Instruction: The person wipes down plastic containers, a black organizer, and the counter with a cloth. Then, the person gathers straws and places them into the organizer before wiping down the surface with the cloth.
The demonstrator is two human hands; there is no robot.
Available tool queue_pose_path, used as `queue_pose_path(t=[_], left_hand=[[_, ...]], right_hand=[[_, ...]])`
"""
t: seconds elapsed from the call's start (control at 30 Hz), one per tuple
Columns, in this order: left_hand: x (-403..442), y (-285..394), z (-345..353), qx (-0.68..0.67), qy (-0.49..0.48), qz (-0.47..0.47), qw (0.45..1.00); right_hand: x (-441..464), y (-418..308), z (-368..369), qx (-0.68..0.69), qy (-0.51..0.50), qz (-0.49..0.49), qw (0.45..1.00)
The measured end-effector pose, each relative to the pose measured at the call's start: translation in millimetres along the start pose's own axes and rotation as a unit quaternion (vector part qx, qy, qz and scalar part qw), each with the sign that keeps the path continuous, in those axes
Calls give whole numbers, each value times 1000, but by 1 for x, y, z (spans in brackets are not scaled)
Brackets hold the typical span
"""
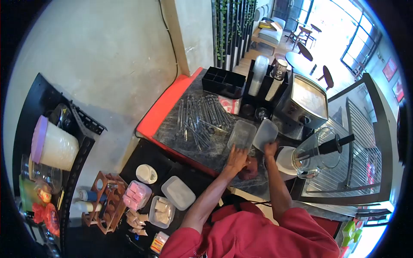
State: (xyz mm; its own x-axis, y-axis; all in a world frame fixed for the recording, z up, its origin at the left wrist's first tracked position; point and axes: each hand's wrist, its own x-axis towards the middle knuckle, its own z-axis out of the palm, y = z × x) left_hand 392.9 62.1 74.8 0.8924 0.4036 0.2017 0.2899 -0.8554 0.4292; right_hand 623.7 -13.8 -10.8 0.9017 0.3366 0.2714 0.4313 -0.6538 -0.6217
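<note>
A translucent rectangular plastic container [242, 134] rests on the dark marbled counter, near the straws. My left hand [236, 160] is at its near end, fingers over the rim and thumb set apart. Just to the right, a flatter translucent plastic lid [265, 135] sits at a slant close beside the container. My right hand [271, 148] has its fingers closed on the lid's near right edge. A dark red cloth [248, 169] lies bunched on the counter between my wrists, close to my left thumb. Many clear wrapped straws [202, 118] are spread left of the container.
Behind stand a black compartment box [223, 81], stacked cups [259, 75] and a steel machine [307, 101]. A blender [316, 155] is close to my right arm. The lower left surface bears a scale [146, 173], a tub of pink packets [137, 195] and another tub [162, 213].
</note>
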Motion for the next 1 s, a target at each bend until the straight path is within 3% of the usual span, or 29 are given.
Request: queue_pose_path(t=[0.03, 0.07, 0.1, 0.13, 0.17, 0.2, 0.27, 0.3, 0.33, 0.37, 0.4, 0.43, 0.5, 0.57, 0.63, 0.77, 0.83, 0.9, 0.93, 0.97, 1.0], left_hand=[[3, 2, 0, 15, -77, -63, 995], [4, -3, 5, 15, -78, -60, 995], [0, -13, 13, 72, 0, -20, 997], [-4, -23, 16, 130, 77, 17, 988], [-11, -31, 3, 16, 121, 1, 993], [-17, -36, -9, 20, 120, -2, 993], [-33, -48, -29, -270, 190, -148, 932], [-42, -65, -23, -378, 162, -166, 896], [-53, -69, -27, -375, 167, -169, 896], [-66, -69, -33, -508, 181, -181, 823], [-78, -70, -36, -629, 192, -188, 730], [-89, -73, -41, -590, 173, -186, 767], [-103, -73, -37, -611, 163, -227, 741], [-112, -77, -19, -631, 146, -262, 715], [-114, -81, 0, -492, 183, -226, 820], [-105, -56, -20, -524, 122, -217, 815], [-105, -63, 5, -433, 158, -258, 849], [-112, -68, 23, -461, 206, -267, 821], [-119, -76, 27, -512, 133, -345, 775], [-123, -78, 26, -512, 133, -348, 774], [-125, -76, 26, -507, 203, -244, 801]], right_hand=[[-6, -9, -7, -1, 4, 3, 1000], [-14, -16, -10, -7, 72, -51, 996], [-24, -25, -16, -13, 138, -104, 985], [-36, -42, -36, -12, 137, -104, 985], [-50, -69, -65, -2, 62, -146, 987], [-61, -83, -79, 10, -14, -188, 982], [-93, -65, -72, 94, -198, -217, 951], [-115, -76, -80, -7, -226, -236, 945], [-139, -87, -91, -108, -250, -253, 928], [-152, -62, -73, -138, -180, -378, 897], [-154, -65, -74, -136, -184, -382, 896], [-154, -69, -72, -112, -179, -360, 909], [-141, -81, -70, -86, -178, -342, 919], [-106, -102, -71, 101, -340, -138, 925], [-99, -164, -92, 168, -249, -255, 919], [-114, -200, -33, 166, -207, -430, 863], [-141, -204, -26, 84, -194, -454, 865], [-154, -209, -29, 13, -171, -485, 858], [-167, -202, -42, 53, -219, -492, 841], [-174, -196, -49, 93, -270, -496, 820], [-170, -190, -48, 93, -275, -498, 818]])
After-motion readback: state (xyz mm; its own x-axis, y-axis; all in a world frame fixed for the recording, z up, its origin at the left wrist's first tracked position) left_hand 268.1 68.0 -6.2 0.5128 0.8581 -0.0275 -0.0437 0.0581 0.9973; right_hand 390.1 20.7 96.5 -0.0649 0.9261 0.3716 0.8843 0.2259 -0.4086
